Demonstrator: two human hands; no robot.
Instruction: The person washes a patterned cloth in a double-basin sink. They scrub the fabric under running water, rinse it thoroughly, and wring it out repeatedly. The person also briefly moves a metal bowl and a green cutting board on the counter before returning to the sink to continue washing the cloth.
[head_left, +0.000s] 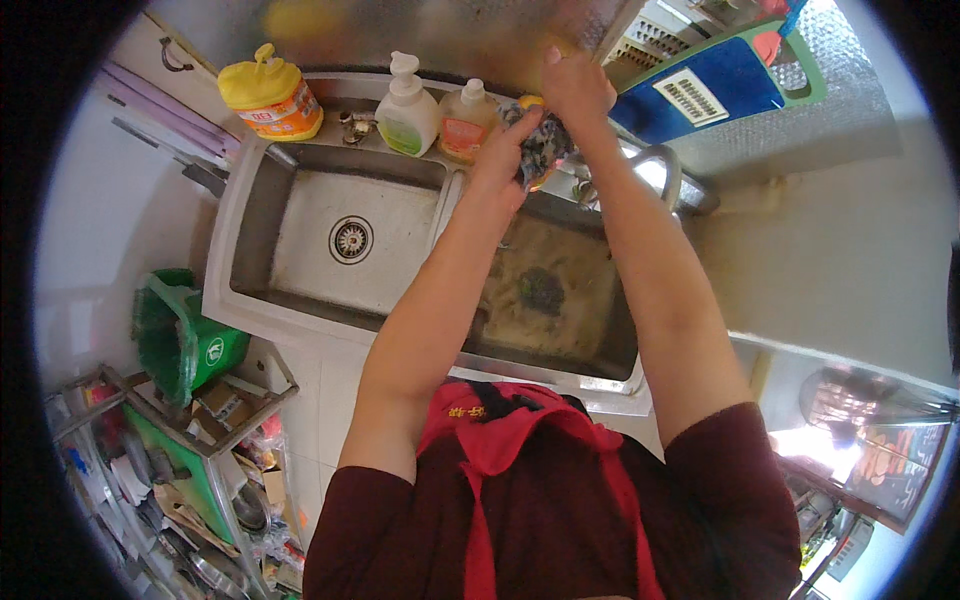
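Observation:
Both my arms reach over the right sink basin (555, 292) to the ledge behind it. My left hand (504, 154) is closed on a dark, patterned cloth (544, 146), thumb on top. Right beside it, my right hand (577, 86) is raised with bent fingers at the cloth's upper edge; whether it grips anything is unclear. A yellow-orange object (531, 100) shows partly behind the cloth. Murky water and a dark clump (541, 291) lie in the right basin. The left basin (352, 240) shows its drain strainer.
Along the back ledge stand a yellow-orange jug (270, 97), a white pump bottle (407, 109) and a bottle of amber liquid (466, 124). A curved faucet (667, 169) is by my right forearm. A blue cutting board (705, 90) leans behind. A green bin (187, 334) stands left.

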